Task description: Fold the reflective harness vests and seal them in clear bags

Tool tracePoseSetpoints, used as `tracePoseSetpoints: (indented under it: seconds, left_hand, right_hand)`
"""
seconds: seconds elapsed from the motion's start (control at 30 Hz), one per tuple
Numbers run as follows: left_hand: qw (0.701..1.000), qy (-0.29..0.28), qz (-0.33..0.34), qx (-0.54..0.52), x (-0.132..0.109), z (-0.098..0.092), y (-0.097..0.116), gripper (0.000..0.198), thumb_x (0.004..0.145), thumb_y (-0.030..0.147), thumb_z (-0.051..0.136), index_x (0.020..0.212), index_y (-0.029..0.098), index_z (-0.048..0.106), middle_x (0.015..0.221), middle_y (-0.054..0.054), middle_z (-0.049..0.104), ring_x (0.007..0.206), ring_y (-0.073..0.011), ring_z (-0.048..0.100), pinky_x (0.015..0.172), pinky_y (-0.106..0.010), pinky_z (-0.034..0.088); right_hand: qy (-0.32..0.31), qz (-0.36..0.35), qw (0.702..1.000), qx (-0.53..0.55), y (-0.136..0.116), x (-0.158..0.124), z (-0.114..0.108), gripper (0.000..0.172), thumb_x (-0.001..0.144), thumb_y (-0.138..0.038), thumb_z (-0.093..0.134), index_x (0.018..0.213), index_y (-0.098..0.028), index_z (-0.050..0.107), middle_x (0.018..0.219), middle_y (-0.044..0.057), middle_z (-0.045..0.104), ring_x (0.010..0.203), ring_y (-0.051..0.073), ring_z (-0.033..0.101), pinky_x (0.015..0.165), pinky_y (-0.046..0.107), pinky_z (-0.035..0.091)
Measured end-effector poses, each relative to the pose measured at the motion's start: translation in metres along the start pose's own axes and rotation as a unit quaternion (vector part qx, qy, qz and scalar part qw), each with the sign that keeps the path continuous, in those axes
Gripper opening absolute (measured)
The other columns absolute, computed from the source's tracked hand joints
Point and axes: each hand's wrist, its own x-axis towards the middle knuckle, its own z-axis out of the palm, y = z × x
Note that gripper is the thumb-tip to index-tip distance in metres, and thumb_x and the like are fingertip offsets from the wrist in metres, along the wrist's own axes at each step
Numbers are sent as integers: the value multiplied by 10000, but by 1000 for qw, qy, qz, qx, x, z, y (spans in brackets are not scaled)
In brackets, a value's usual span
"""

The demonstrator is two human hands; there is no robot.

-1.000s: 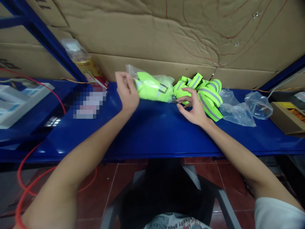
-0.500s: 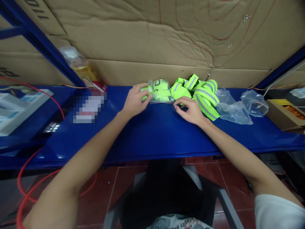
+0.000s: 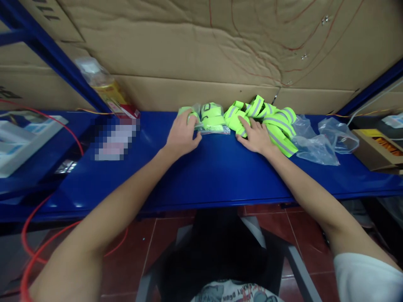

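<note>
My left hand point(image 3: 184, 133) rests at the left bagged bundle, its fingers apart and curved over the near side. Beside it lies a clear zip bag point(image 3: 212, 117) with a folded neon-yellow strap inside, bearing dark lettering. My right hand point(image 3: 256, 135) lies with fingers spread on a heap of neon-yellow reflective straps point(image 3: 280, 121), which have grey stripes. The fingertips touch the near left part of that heap. Part of the left bundle is hidden behind my left fingers.
Clear plastic bags point(image 3: 317, 149) lie right of the straps, near an open cardboard box point(image 3: 373, 147). A bottle with a yellow label point(image 3: 110, 94) stands at the back left of the blue table point(image 3: 201, 180). A red hose point(image 3: 28, 247) loops at the lower left.
My right hand has moved slightly right and opened out onto the strap heap, which has shifted a little right. My left hand has loosened its pinch at the left bundle.
</note>
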Motion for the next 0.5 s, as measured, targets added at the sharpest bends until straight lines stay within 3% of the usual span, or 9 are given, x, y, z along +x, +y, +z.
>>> tracePoseSetpoints:
  seconds: [0.13, 0.23, 0.33, 0.43, 0.5]
  left_hand:
    - [994, -73, 78, -17, 0, 3, 26, 468, 997, 295, 604, 1443, 153, 592, 1685, -236, 471, 1623, -419, 398, 1336, -651, 342]
    - [987, -133, 89, -12, 1, 4, 30, 455, 1061, 360, 540, 1456, 149, 624, 1696, -230, 477, 1655, -432, 354, 1362, -688, 267]
    - [986, -147, 81, -10, 1, 4, 25, 463, 1091, 423, 508, 1457, 173, 645, 1696, -200, 494, 1659, -429, 351, 1356, -691, 286]
    - [986, -141, 89, -9, 0, 4, 20, 474, 1105, 456, 491, 1460, 184, 646, 1698, -189, 494, 1662, -429, 345, 1354, -687, 299]
    - [988, -121, 93, -21, -1, 5, 20, 499, 1097, 475, 514, 1486, 179, 616, 1699, -201, 483, 1665, -431, 337, 1352, -683, 311]
  right_hand:
    - [35, 22, 999, 33, -6, 5, -3, 619, 1106, -533, 408, 1548, -148, 607, 1240, 231, 776, 1096, 423, 730, 1006, 603, 520]
    - [97, 114, 970, 190, -4, 9, -8, 697, 1110, -690, 326, 1415, -157, 653, 863, 137, 784, 769, 328, 754, 826, 502, 587]
    - [167, 205, 880, 395, 1, 15, -9, 728, 1005, -883, 384, 1138, -222, 658, 643, 45, 676, 529, 239, 655, 572, 392, 553]
    - [213, 220, 790, 532, 1, 20, -10, 659, 926, -935, 482, 954, -282, 568, 682, 21, 677, 584, 215, 691, 498, 331, 525]
    - [207, 217, 747, 594, -4, 20, -14, 636, 911, -926, 522, 940, -291, 552, 727, 13, 692, 676, 223, 741, 518, 327, 555]
